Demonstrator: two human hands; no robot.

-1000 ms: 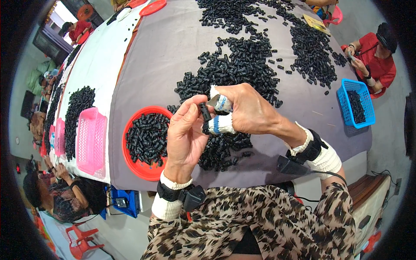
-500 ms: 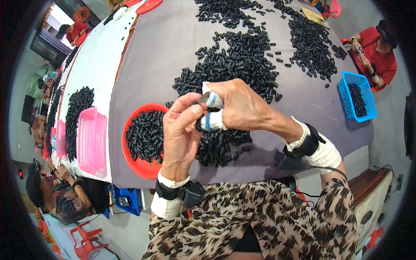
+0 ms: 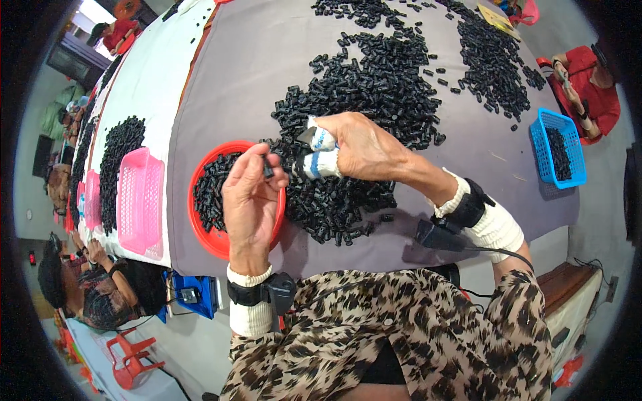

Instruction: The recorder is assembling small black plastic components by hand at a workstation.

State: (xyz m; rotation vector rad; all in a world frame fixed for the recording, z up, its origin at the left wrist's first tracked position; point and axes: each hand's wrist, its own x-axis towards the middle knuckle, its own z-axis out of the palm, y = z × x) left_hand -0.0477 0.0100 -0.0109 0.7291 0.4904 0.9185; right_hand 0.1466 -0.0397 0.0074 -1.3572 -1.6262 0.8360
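Left hand pinched narrow on small black piece, above red bowl. Bowl beneath left hand, holds many like pieces. Right hand curled, thumb and forefinger parted, both in white wraps; dark blade-like tip at thumb. Other right fingers hidden, grip cannot tell. Black pile under and beyond right hand. Step in hand, by judgement: putting single piece into bowl. Next move calls for loosening left pinch over bowl, blade-like tip well clear.
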